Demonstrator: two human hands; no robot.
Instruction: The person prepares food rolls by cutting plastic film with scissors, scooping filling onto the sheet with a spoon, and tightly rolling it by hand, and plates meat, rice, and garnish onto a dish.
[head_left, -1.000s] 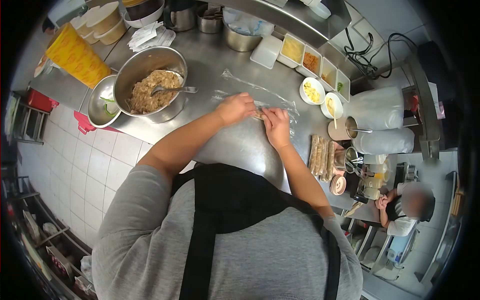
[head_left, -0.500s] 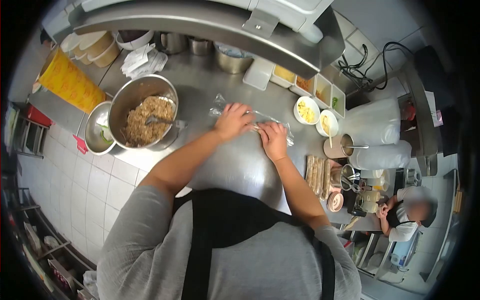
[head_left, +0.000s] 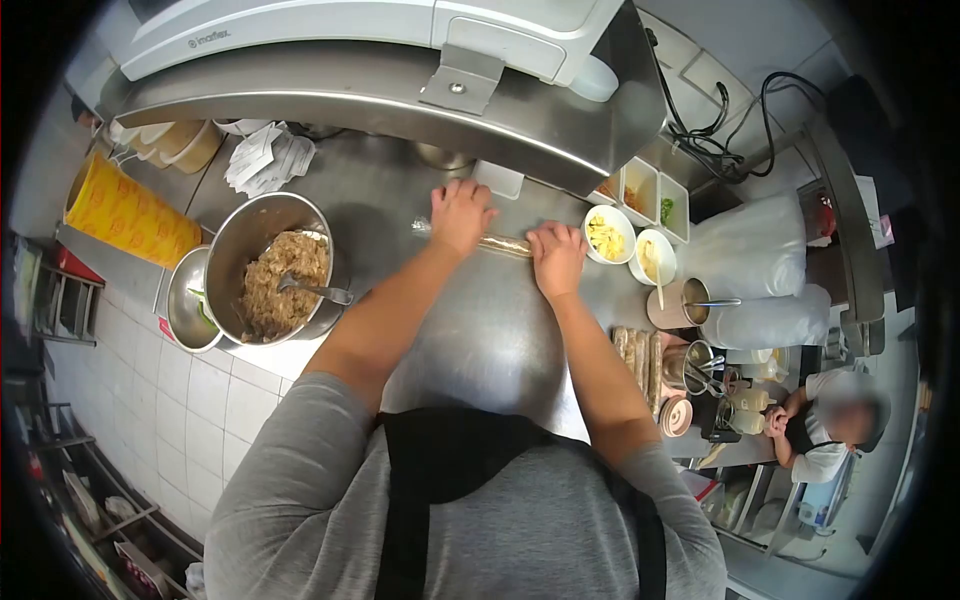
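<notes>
A thin, plastic-wrapped roll of brownish filling (head_left: 507,245) lies crosswise on the steel worktop, with twisted clear film at its left end. My left hand (head_left: 462,217) lies over the left part of it, fingers stretched forward and slightly apart. On the right end rests my right hand (head_left: 558,260), its fingers extended over the roll and hiding that tip. To the left, a large steel pot (head_left: 222,250) contains a brownish minced mixture (head_left: 283,280) with a metal spoon (head_left: 315,290) in it.
White bowls of yellow food (head_left: 606,235) and pale food (head_left: 652,258) stand right of my hands. Several wrapped rolls (head_left: 640,360) lie nearer. A steel shelf (head_left: 380,85) overhangs the back. Another person (head_left: 825,425) is at the far right.
The loose film around the filling is now wound into a tight, narrow roll. My hands have moved forward over it and slightly apart. The head view has shifted, showing more of the shelf.
</notes>
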